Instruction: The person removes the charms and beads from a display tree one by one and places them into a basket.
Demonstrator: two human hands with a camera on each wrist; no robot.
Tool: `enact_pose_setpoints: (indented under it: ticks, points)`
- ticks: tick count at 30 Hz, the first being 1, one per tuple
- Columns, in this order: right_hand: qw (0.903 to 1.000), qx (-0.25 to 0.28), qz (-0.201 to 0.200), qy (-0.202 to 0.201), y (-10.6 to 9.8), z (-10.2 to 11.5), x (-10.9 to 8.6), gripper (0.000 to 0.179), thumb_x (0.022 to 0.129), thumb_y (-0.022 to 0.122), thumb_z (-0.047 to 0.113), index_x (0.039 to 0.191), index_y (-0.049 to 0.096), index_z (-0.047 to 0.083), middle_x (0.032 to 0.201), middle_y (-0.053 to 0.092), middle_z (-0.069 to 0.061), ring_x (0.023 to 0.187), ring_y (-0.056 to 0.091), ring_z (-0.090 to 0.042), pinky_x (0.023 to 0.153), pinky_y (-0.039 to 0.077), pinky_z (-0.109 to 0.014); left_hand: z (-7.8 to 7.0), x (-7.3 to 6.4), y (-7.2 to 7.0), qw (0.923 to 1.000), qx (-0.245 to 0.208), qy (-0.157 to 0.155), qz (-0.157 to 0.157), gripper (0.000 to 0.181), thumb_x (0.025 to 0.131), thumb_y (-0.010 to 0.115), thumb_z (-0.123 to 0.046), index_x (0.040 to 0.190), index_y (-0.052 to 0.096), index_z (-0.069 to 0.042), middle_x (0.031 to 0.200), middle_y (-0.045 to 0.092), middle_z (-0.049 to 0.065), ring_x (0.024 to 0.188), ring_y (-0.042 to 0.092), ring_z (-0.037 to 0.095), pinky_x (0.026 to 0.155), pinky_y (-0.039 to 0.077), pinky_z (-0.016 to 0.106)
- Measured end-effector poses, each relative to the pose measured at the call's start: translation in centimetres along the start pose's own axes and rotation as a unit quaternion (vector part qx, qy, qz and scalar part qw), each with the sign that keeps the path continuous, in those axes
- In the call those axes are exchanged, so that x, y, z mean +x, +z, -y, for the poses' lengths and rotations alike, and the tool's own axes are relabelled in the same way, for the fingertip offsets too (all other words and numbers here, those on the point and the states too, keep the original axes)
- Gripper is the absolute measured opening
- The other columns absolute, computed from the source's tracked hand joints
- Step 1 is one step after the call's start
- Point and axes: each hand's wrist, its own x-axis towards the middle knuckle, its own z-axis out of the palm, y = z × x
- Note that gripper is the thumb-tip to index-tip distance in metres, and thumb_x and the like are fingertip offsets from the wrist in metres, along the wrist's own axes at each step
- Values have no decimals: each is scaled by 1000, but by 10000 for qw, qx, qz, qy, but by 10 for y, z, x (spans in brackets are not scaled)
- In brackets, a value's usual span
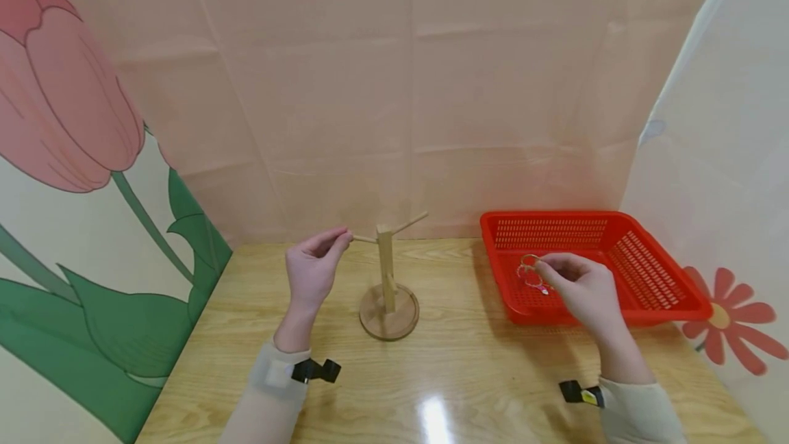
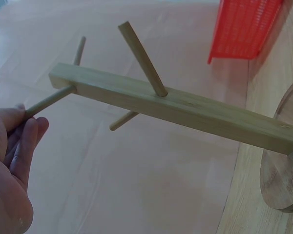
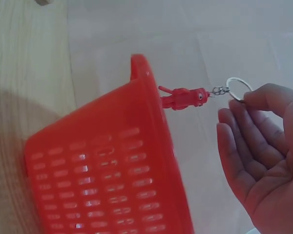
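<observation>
A wooden rack (image 1: 385,266) with a square post, several slanting pegs and a round base stands upright on the table. My left hand (image 1: 311,269) pinches the outer end of an upper peg (image 2: 50,100) between thumb and fingers. Over the red basket, my right hand (image 1: 582,286) pinches the metal ring of a keychain (image 3: 185,98) between thumb and index finger. A short chain links the ring to a small red figure, whose lower end overlaps the basket's rim in the right wrist view. The other right fingers are loosely bent below the ring.
The red plastic basket (image 1: 653,252), with slotted walls, sits at the right of the wooden table (image 1: 468,375). A pinkish sheet (image 1: 345,88) hangs behind the table. Flower-printed sheets stand along the left and right sides.
</observation>
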Motion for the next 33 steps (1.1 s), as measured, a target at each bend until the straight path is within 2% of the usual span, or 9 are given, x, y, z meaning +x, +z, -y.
enact_pose_setpoints:
  ticks: [6,10,17,26,33]
  points:
    - [9988,-454,92,-140,1,-11,6,33,103,73,44,114,79,13,105,80,-8,86,72,-23,67,61,-21,-1,0,0,10000,-4,-10,-35,11,90,84,4,101,82,7,90,78,24,80,78,9,72,65,23]
    - [9971,-685,255,-216,0,-16,11,30,104,73,40,114,80,12,103,80,-9,86,72,-28,65,59,-21,-2,0,0,10000,17,-18,-18,12,91,84,4,101,82,8,90,79,24,80,78,9,73,66,23]
    - [9921,-1104,472,-357,-1,-21,19,25,103,76,35,113,81,12,100,80,-4,84,71,-19,65,58,-24,-3,-1,0,10000,67,21,5,15,90,84,4,102,79,13,91,79,24,80,78,8,73,65,23]
    - [9861,-1316,977,-266,-2,-26,28,28,104,74,34,116,81,10,100,79,-4,85,69,-26,66,59,-30,-5,-2,0,10000,82,-18,-14,13,90,85,3,101,82,8,91,79,23,81,78,9,73,65,23]
    - [9792,-1597,1219,-281,-1,-33,36,21,102,76,26,113,82,8,99,79,-3,82,66,-21,66,57,-33,-6,-2,-1,10000,48,-56,9,13,90,85,4,101,82,8,91,79,24,81,78,10,73,65,23]
